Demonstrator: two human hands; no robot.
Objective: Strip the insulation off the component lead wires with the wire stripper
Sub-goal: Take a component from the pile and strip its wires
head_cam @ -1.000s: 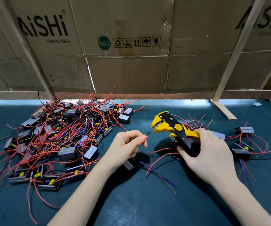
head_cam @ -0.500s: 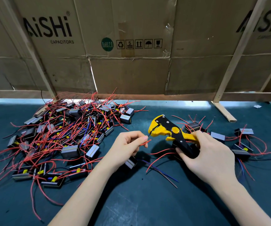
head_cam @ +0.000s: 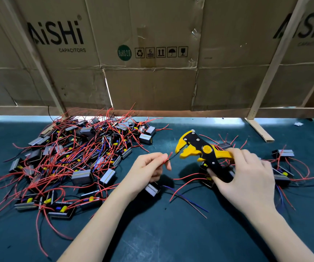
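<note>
Overhead, flattened cardboard boxes point(head_cam: 152, 53) printed "AiSHi CAPACITORS" hang on pale wooden slats point(head_cam: 273, 59) and close off the back of the bench. Below them spreads a dark teal mat point(head_cam: 152, 233). On its left half lies a big heap of components point(head_cam: 73, 159), small grey blocks with yellow parts, tangled in red, blue and black leads. A much smaller group of components point(head_cam: 282, 163) lies on the right, partly behind the right hand.

The right hand point(head_cam: 246, 178) is curled round the handles of the wire stripper point(head_cam: 201, 152), a yellow and black tool held above the mat with its yellow head pointing left and its jaws parted. The left hand point(head_cam: 148, 171) pinches a red lead wire point(head_cam: 168, 157) between thumb and fingertips, its tip pointing toward the stripper's mouth. A dark end shows just beyond the red insulation, near the jaws; whether it touches them cannot be told. One component point(head_cam: 152, 189) sits under the left hand, touching the mat, its red and blue leads trailing to the right.
</note>
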